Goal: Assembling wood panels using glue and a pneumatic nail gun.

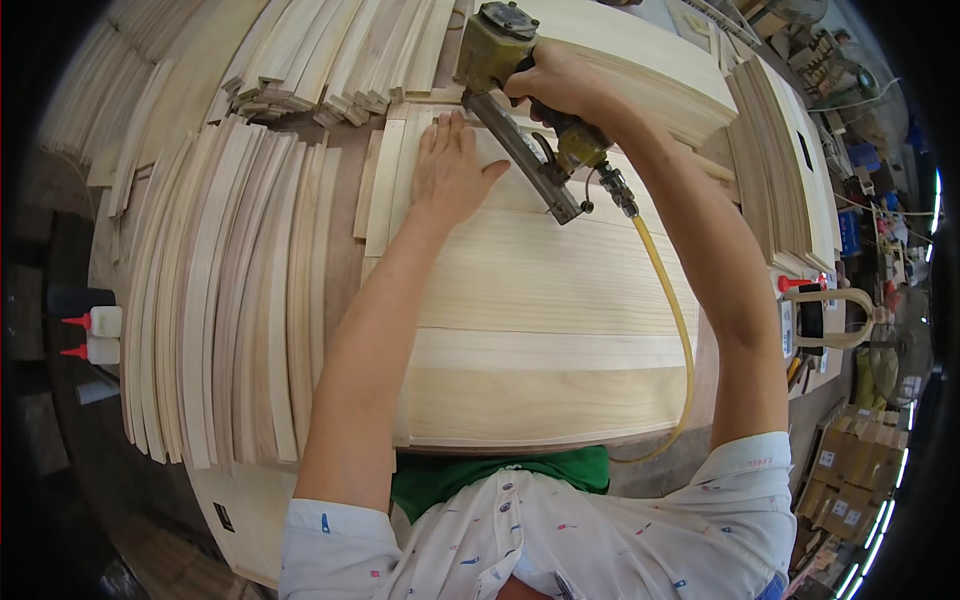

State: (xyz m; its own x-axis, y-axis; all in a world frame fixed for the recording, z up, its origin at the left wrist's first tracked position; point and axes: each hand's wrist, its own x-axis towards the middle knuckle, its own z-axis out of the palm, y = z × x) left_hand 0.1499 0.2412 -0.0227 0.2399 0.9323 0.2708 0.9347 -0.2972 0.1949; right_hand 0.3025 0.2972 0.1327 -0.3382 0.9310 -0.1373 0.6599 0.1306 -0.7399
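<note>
My right hand (570, 85) is wrapped round the grip of a pneumatic nail gun (497, 48), whose nose stands over the far left part of a pale wooden panel (540, 290). A yellow air hose (676, 310) runs from the gun's handle down over the panel's right side. Flat on the panel's far left corner lies my left hand (450, 172), fingers stretched forward and thumb out, beside the gun's magazine. Narrow wooden strips (384, 185) line the panel's left edge. The gun's tip is partly hidden, so contact with the wood cannot be told.
Long wooden slats (215, 290) stand in rows left of the panel, with more slats (340, 50) behind. Stacked boards (640, 60) lie at the back and more panels (785, 160) at the right. White glue bottles (103, 335) with red tips sit at the left edge.
</note>
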